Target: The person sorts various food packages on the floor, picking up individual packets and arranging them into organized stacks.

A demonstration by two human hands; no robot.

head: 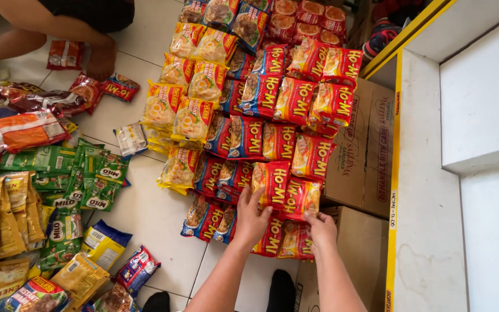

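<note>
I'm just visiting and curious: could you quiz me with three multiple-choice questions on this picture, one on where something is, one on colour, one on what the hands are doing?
1. Where do the green sachets lie?
A. left of the noodle rows
B. on the cardboard boxes
C. on the white shelf

2. What colour are the noodle packets under the hands?
A. green
B. red
C. white

3. What are the left hand and right hand doing?
A. hanging free
B. touching the red packets
C. holding a box

Answers: 1 A, they spread on the floor tiles at left. 2 B, red wrappers with yellow. 3 B, both hands' fingers rest on the packets.
</note>
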